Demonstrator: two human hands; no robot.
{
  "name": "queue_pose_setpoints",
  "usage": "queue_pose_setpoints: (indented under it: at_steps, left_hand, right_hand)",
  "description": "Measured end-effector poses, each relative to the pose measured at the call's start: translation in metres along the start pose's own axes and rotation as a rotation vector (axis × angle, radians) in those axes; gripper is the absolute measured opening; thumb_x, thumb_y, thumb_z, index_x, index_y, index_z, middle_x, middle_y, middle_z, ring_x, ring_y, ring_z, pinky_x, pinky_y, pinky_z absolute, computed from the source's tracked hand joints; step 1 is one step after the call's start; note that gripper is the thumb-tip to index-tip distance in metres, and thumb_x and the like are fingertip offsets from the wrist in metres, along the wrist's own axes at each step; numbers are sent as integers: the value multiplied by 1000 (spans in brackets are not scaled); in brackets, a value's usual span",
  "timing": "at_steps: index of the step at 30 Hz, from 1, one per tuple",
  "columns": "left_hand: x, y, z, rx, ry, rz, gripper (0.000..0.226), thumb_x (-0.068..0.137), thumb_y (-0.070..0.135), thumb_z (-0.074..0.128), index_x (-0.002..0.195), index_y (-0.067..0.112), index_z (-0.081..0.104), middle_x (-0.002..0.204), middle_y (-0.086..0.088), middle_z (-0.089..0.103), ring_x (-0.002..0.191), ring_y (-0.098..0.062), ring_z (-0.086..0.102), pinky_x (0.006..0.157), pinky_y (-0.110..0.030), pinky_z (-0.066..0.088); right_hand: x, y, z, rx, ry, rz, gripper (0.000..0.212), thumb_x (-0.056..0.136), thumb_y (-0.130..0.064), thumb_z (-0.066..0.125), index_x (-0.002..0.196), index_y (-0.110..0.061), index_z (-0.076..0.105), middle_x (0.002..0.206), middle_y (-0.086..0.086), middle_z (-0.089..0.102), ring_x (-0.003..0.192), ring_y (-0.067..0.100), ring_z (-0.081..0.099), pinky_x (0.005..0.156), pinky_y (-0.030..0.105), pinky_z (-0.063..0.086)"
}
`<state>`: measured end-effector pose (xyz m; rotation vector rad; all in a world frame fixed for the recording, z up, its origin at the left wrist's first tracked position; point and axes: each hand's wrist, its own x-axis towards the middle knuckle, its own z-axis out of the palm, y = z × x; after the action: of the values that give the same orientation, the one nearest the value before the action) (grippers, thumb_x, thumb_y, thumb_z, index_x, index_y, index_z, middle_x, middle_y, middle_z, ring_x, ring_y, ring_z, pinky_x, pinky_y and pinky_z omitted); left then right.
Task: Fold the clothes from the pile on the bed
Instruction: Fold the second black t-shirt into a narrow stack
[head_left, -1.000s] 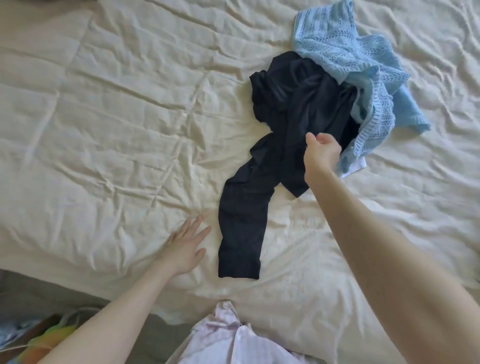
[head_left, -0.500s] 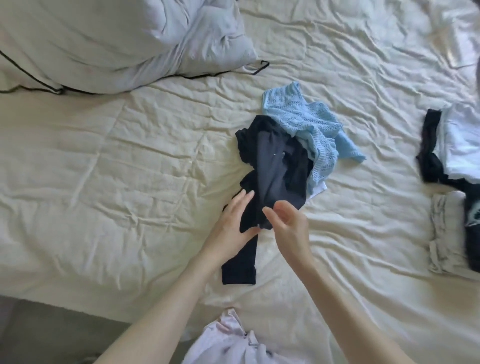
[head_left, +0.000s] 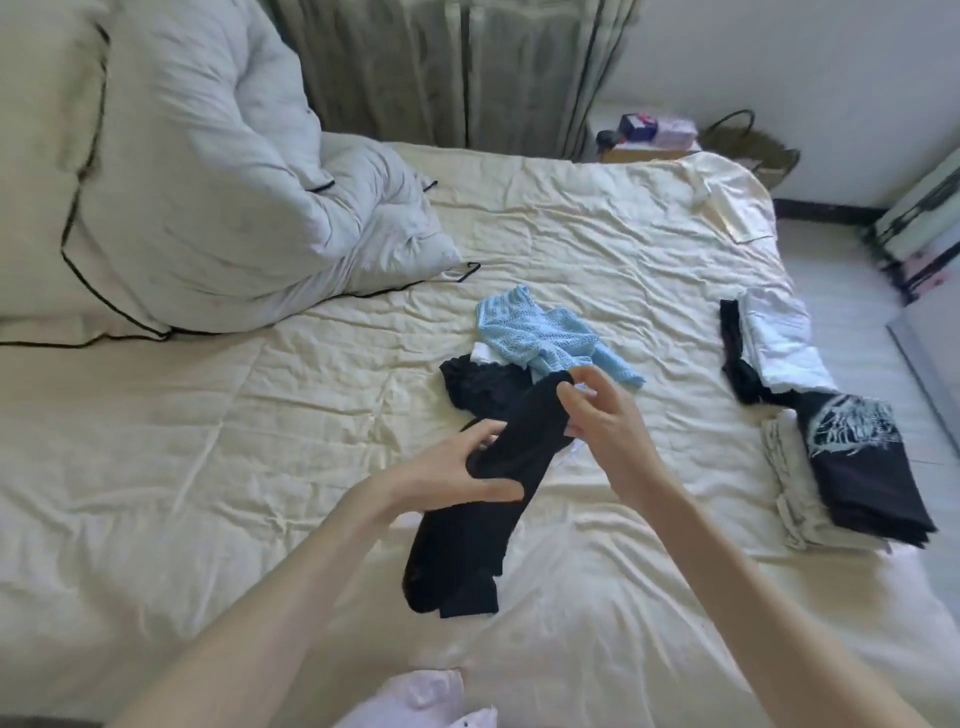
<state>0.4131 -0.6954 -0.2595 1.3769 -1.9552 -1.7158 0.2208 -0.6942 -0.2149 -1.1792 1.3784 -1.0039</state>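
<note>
A black garment (head_left: 462, 535) stretches from the small pile at the bed's middle down toward me. My left hand (head_left: 457, 467) grips it around its middle, thumb underneath. My right hand (head_left: 597, 415) pinches its upper part just in front of the pile. Behind my hands lie a light blue knitted top (head_left: 530, 332) and a bit of white cloth (head_left: 485, 353), crumpled together with the rest of the black fabric (head_left: 483, 387).
Folded clothes sit at the bed's right edge: a white stack (head_left: 779, 343) over black cloth and a black printed piece (head_left: 857, 457) on a pale one. A big bunched duvet (head_left: 208, 182) fills the far left. Cream sheet (head_left: 208, 467) spreads left of the pile.
Both hands have closed on the black garment and lifted its middle off the sheet. The camera has tilted up, bringing the duvet, curtain and folded stacks into view.
</note>
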Motion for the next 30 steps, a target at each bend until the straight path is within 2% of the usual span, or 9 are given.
queue_pose_setpoints:
  at_steps: [3, 7, 11, 13, 16, 21, 24, 26, 30]
  left_hand:
    - [-13, 17, 14, -126, 15, 15, 28, 98, 48, 35, 122, 42, 47, 114, 34, 51, 105, 20, 48, 81, 0, 38]
    - [-21, 13, 44, -143, 3, 43, 25, 100, 25, 44, 119, 21, 59, 116, 2, 65, 110, -14, 60, 98, -28, 46]
    - [-22, 22, 60, -354, 86, 58, 26, 97, 30, 51, 121, 28, 61, 118, 12, 66, 112, -7, 60, 97, -28, 47]
    - [-22, 24, 61, -425, 140, 66, 30, 97, 33, 50, 125, 27, 59, 121, 11, 65, 115, -9, 59, 98, -33, 44]
    - [-27, 19, 58, -430, 224, 15, 23, 98, 24, 50, 116, 19, 62, 110, 2, 70, 101, -12, 66, 79, -28, 54]
    - [-34, 19, 40, -327, 407, -159, 20, 96, 18, 53, 103, 2, 65, 94, -11, 71, 84, -23, 69, 74, -40, 58]
    - [-30, 31, 30, -451, 472, -230, 18, 95, 12, 54, 99, -2, 64, 86, -12, 69, 75, -21, 67, 62, -29, 57]
    - [-27, 42, 25, -540, 513, -265, 14, 95, 9, 53, 92, -1, 63, 81, -13, 68, 71, -21, 67, 59, -27, 58]
    - [-21, 61, 17, -745, 593, -249, 14, 94, 4, 54, 83, -2, 60, 76, -15, 66, 67, -22, 66, 61, -31, 57]
  right_hand:
    - [-6, -16, -26, 168, -41, 56, 22, 97, -13, 49, 77, -21, 55, 75, 3, 57, 71, 14, 56, 67, 25, 47]
    - [-11, -37, -49, 266, -127, 43, 18, 98, -15, 48, 82, -17, 56, 77, 3, 59, 67, 13, 58, 62, 25, 46]
    - [-12, -52, -58, 363, -163, 27, 23, 98, -15, 49, 78, -19, 60, 69, -2, 63, 59, 11, 61, 49, 21, 47]
    - [-8, -50, -59, 253, -122, 21, 26, 97, -20, 51, 75, -26, 63, 69, -3, 61, 63, 15, 58, 55, 24, 44]
    - [4, -34, -64, -22, 49, 46, 26, 95, -22, 53, 72, -30, 62, 71, -3, 58, 67, 16, 51, 62, 28, 37]
    - [18, 17, -72, -550, 196, 142, 13, 89, -16, 59, 97, -12, 68, 99, 9, 69, 82, 18, 58, 68, 26, 39]
    - [5, 39, -48, -582, 118, 169, 18, 87, -14, 62, 103, -9, 67, 103, 6, 68, 97, 23, 62, 79, 29, 44]
    - [-11, 50, -26, -516, 31, 137, 13, 85, -14, 66, 97, -12, 64, 94, 4, 66, 91, 22, 63, 78, 28, 46]
    - [-42, 66, 17, -361, -279, 132, 40, 79, -28, 74, 115, -21, 57, 103, -8, 60, 93, 5, 59, 74, 12, 44]
